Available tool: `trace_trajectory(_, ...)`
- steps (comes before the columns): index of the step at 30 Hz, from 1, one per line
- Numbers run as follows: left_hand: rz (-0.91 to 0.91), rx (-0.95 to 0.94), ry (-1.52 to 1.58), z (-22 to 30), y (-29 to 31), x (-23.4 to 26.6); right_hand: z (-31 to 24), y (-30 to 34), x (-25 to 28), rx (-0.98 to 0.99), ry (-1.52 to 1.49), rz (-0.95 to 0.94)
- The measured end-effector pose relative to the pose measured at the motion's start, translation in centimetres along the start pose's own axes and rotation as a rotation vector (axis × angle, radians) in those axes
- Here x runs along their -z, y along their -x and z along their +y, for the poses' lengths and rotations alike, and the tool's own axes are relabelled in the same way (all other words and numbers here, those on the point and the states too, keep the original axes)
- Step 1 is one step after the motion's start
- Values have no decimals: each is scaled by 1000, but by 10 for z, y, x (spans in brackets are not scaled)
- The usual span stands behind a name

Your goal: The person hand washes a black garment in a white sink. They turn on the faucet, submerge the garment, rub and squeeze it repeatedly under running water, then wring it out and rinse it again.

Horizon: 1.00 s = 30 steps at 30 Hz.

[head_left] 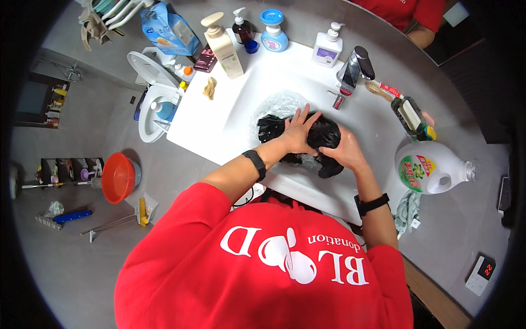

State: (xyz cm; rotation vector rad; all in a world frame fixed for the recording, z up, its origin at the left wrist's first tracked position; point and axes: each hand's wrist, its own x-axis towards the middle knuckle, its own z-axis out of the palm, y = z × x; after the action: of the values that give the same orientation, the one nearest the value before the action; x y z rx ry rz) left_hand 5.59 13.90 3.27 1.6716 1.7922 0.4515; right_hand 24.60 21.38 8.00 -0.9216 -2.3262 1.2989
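A wet, shiny black cloth (pixel 324 133) is bunched up in the white sink (pixel 246 112), with more of its dark folds (pixel 269 127) lying in the water to the left. My left hand (pixel 298 135) presses on the bundle from the left, its fingers stretched along the top and its thumb against the near side. From the right, my right hand (pixel 346 149) curls around the same bundle, thumb across its front. The cloth's exact kind cannot be made out. Clear, rippling water (pixel 282 104) surrounds it on the far left side.
Behind the sink stand a faucet (pixel 353 71), a white pump bottle (pixel 328 46), a blue dispenser (pixel 274 35) and a beige pump bottle (pixel 223 49). A large white jug (pixel 433 167) and a brush (pixel 410 116) lie right. A toilet (pixel 156 104) and red basin (pixel 118 178) are left.
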Motion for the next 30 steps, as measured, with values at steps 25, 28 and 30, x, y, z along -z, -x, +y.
trace_trajectory(25, 142, -211, 91, 18, 30, -10, -28, 26, -32, -241, 813, 44)
trace_trajectory(28, -147, -95, 11, 6, 41, -25, 6, 40, -48, -317, 738, -69)
trace_trajectory(30, -18, -57, 167, 9, 47, -11, 7, 44, -42, -239, 618, 47)
